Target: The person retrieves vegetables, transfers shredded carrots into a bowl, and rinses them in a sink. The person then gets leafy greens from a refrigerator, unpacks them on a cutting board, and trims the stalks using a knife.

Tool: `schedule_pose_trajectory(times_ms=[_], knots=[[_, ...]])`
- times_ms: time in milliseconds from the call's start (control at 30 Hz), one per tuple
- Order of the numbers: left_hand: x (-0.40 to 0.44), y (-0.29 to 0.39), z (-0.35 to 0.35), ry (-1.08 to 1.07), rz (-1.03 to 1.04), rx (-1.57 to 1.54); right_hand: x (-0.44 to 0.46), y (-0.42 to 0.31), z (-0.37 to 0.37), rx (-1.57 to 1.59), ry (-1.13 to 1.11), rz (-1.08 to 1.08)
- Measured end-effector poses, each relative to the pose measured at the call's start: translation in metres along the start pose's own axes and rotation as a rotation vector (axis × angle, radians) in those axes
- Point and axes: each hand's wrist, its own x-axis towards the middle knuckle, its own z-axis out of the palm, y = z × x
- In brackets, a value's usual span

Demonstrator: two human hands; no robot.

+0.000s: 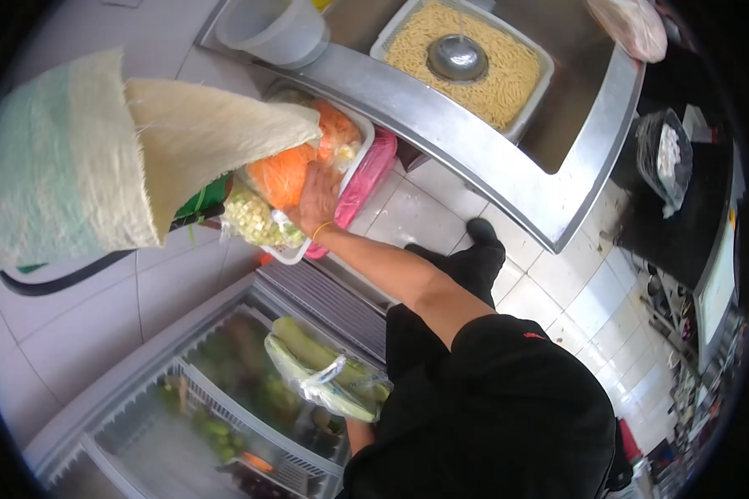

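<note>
Tiled kitchen floor (395,212) | right hand (314,200) on orange-filled bag (281,176) in white basket (288,257)—perhaps to steady it; pinch or press, cannot tell | above left hand (359,433), fingers hidden: bagged green vegetables (329,374)—seemingly supported from below.

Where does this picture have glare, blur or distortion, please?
In the head view, straight edges bow towards dark corners; soft glare lies along the silver steel sink rim; green vegetables inside the grey chest freezer look hazy; the bagged orange shreds look clearer.
</note>
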Motion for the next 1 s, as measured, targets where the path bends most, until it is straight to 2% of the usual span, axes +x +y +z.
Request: schedule_pose_trajectory(times_ms=[33,167,267,333,367,400,467,500,533,567,600,633,667,700,733,767,900,933,967,1000], knots=[[0.004,0.004,0.002,-0.015,-0.007,0.012,-0.003,0.000,-0.001,0.039,0.038,0.006],[0.018,0.006,0.005,-0.101,-0.017,0.024,0.007,0.005,-0.035,0.117,-0.048,0.006],[0.045,0.015,0.013,-0.190,-0.041,-0.002,0.049,0.021,-0.021,0.112,-0.040,-0.137],[0.063,0.020,0.014,-0.292,-0.064,-0.041,0.093,0.047,-0.010,-0.128,-0.021,-0.210],[0.075,0.023,0.014,-0.388,-0.096,-0.062,0.105,0.051,-0.025,0.064,0.042,-0.031],[0.088,0.026,0.013,-0.486,-0.136,-0.090,0.122,0.067,-0.020,0.089,-0.097,-0.014],[0.106,0.030,0.017,-0.627,-0.170,-0.114,0.135,0.082,-0.011,0.129,-0.108,0.020],[0.111,0.033,0.022,-0.554,-0.144,-0.059,0.133,0.078,-0.020,0.114,-0.141,0.008],[0.104,0.039,0.049,-0.392,-0.093,0.043,0.142,0.080,-0.007,0.174,-0.033,-0.171],[0.095,0.044,0.077,-0.227,-0.058,0.149,0.154,0.096,0.008,0.156,0.010,-0.201],[0.096,0.052,0.101,-0.279,-0.150,0.135,0.164,0.112,0.019,0.133,0.047,-0.227],[0.110,0.054,0.112,-0.442,-0.208,0.143,0.168,0.111,0.011,0.279,-0.094,-0.169],[0.123,0.053,0.127,-0.510,-0.263,0.148,0.166,0.109,0.004,0.417,-0.241,-0.104],[0.140,0.049,0.142,-0.484,-0.193,0.241,0.165,0.104,-0.001,0.406,-0.253,-0.092],[0.158,0.045,0.157,-0.505,-0.226,0.211,0.161,0.095,-0.010,0.392,-0.261,-0.079],[0.175,0.041,0.172,-0.548,-0.191,0.251,0.148,0.069,-0.031,0.185,-0.264,0.005],[0.208,0.050,0.230,-0.643,-0.262,0.249,0.171,0.121,0.003,0.418,-0.356,-0.038],[0.212,0.051,0.236,-0.610,-0.231,0.205,0.175,0.125,0.005,0.453,-0.367,-0.059],[0.214,0.051,0.238,-0.644,-0.247,0.108,0.179,0.131,0.006,0.390,-0.349,-0.022],[0.216,0.051,0.235,-0.675,-0.267,0.016,0.164,0.102,-0.009,0.329,-0.329,0.022]])
